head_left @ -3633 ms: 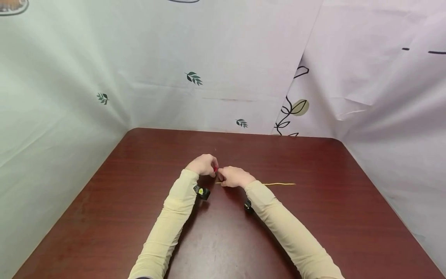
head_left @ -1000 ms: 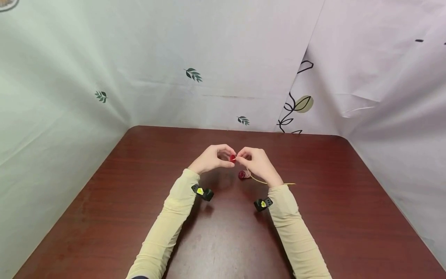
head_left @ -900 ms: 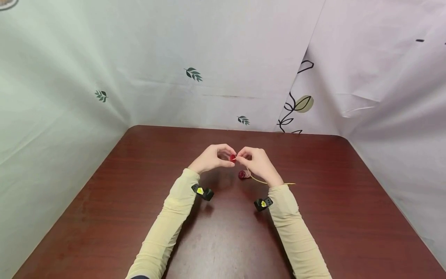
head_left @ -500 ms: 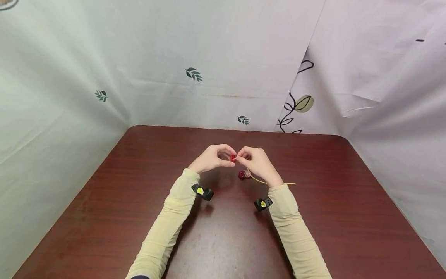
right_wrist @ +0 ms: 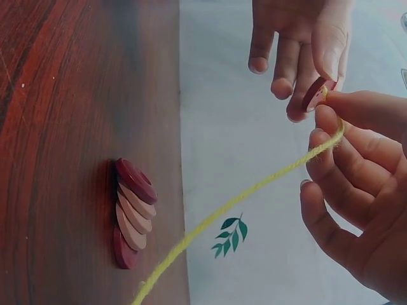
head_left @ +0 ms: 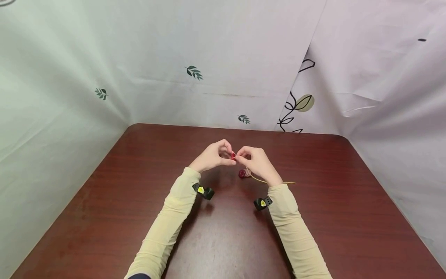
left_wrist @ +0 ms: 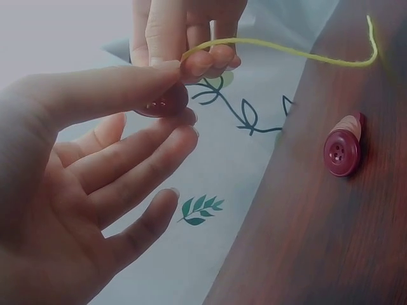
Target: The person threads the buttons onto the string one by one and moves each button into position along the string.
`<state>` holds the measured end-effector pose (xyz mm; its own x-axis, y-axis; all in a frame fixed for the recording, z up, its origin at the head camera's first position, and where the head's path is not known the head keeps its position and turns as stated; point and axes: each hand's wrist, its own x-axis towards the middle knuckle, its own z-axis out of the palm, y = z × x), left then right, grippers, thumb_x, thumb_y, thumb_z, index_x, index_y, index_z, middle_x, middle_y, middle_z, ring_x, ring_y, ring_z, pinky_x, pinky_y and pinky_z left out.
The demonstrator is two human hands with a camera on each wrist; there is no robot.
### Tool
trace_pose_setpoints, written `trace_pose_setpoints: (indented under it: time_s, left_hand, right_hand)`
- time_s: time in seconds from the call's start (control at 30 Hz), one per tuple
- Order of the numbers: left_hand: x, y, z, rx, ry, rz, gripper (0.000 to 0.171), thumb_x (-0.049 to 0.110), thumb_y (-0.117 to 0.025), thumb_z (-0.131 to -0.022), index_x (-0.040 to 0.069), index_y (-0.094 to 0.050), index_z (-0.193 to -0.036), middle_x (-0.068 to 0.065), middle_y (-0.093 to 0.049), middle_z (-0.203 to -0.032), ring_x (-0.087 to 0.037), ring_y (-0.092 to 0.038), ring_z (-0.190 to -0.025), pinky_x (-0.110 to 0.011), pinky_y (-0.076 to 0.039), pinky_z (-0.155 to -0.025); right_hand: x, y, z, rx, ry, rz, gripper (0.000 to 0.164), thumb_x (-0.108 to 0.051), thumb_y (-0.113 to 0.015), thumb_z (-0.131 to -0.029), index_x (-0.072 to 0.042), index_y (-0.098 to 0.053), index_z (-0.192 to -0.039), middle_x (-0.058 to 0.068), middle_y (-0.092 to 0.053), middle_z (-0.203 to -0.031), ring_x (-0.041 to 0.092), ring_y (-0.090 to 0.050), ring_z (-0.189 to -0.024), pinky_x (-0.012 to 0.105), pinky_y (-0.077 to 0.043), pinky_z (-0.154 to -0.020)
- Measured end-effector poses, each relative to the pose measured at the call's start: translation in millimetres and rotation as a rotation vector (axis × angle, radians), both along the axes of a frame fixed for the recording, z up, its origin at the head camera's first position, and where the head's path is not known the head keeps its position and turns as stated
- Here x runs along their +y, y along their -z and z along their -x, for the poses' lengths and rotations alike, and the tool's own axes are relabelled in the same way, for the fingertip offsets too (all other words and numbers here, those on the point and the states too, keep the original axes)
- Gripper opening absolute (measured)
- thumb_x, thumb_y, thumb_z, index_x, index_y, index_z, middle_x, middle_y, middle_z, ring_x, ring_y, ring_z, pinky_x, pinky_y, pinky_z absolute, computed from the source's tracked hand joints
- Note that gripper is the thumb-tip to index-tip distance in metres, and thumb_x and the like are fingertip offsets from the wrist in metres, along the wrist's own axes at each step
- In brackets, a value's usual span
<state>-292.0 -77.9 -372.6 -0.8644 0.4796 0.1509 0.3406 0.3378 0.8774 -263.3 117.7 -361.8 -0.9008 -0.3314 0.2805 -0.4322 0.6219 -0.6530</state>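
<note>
My left hand point(head_left: 211, 157) pinches a dark red button point(left_wrist: 166, 103) between thumb and fingers, raised over the table. Facing it, my right hand point(head_left: 257, 161) pinches yellow yarn point(right_wrist: 254, 186) close to its end. In the right wrist view the yarn's end meets the holes in the face of the button point(right_wrist: 313, 95), where fingertips partly cover it. The rest of the yarn point(head_left: 258, 179) hangs below the right hand and runs behind that wrist to the right. Beneath the hands, a leaning row of several buttons point(right_wrist: 135, 216), dark red and pale pink, lies on the table.
The brown wooden table point(head_left: 216, 248) has rounded far corners. White cloth point(head_left: 156, 58) with printed leaves hangs behind it and along both sides. Each wrist wears a black strap camera, the left camera point(head_left: 208, 193) and the right camera point(head_left: 259, 204).
Since the oldest frame both hands have risen from the tabletop, lifting button and yarn end, and the button row has come into view. In the last half second the left fingers shifted, tilting the button.
</note>
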Motion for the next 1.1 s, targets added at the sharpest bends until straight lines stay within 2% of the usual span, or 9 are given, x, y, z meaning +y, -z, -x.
trace_pose_setpoints:
  time_s: [0.27,0.53,0.77,0.87,1.1]
  left_hand:
    - [0.2,-0.1,-0.2,0.026,0.001,0.026,0.027,0.016,-0.082,-0.077,0.011,-0.060,-0.092,-0.006,-0.071,-0.095,-0.017,-0.067,-0.090,-0.035,-0.054,-0.087]
    - [0.5,-2.0,-1.2,0.054,-0.002,0.028,0.020,0.017,-0.081,-0.078,0.011,-0.066,-0.091,-0.006,-0.071,-0.094,-0.017,-0.066,-0.090,-0.033,-0.054,-0.084]
    - [-1.4,-0.8,1.2,0.059,0.004,0.035,0.013,0.016,-0.071,-0.088,0.008,-0.069,-0.098,-0.008,-0.071,-0.098,-0.017,-0.065,-0.092,-0.031,-0.053,-0.085]
    - [-1.0,-0.7,0.9,0.072,-0.007,0.041,0.011,0.017,-0.068,-0.090,0.009,-0.070,-0.098,-0.007,-0.071,-0.096,-0.016,-0.064,-0.091,-0.031,-0.052,-0.085]
    - [0.5,-1.9,-0.3,0.078,-0.015,0.052,0.009,0.018,-0.067,-0.091,0.011,-0.069,-0.095,-0.006,-0.070,-0.095,-0.016,-0.063,-0.090,-0.032,-0.052,-0.085]
  right_hand:
    - [1.0,1.2,0.7,-0.038,-0.002,0.018,0.010,-0.018,-0.066,-0.091,-0.009,-0.070,-0.093,0.006,-0.070,-0.081,0.016,-0.059,-0.072,0.026,-0.046,-0.064]
    - [0.4,2.8,1.7,-0.045,-0.028,0.045,0.010,-0.014,-0.063,-0.093,-0.006,-0.069,-0.093,0.008,-0.069,-0.078,0.013,-0.059,-0.068,0.025,-0.045,-0.061]
    - [2.1,3.1,3.0,-0.077,-0.035,0.062,0.011,-0.013,-0.061,-0.093,-0.005,-0.068,-0.095,0.017,-0.070,-0.079,0.013,-0.057,-0.059,0.024,-0.043,-0.047]
    - [2.7,3.3,3.4,-0.076,-0.040,0.061,0.010,-0.013,-0.062,-0.092,-0.005,-0.068,-0.095,0.016,-0.069,-0.079,0.012,-0.057,-0.059,0.024,-0.042,-0.046]
    - [5.4,3.1,3.2,-0.096,-0.081,0.068,0.010,-0.012,-0.060,-0.093,-0.006,-0.064,-0.100,0.011,-0.070,-0.081,0.023,-0.061,-0.063,0.025,-0.045,-0.051]
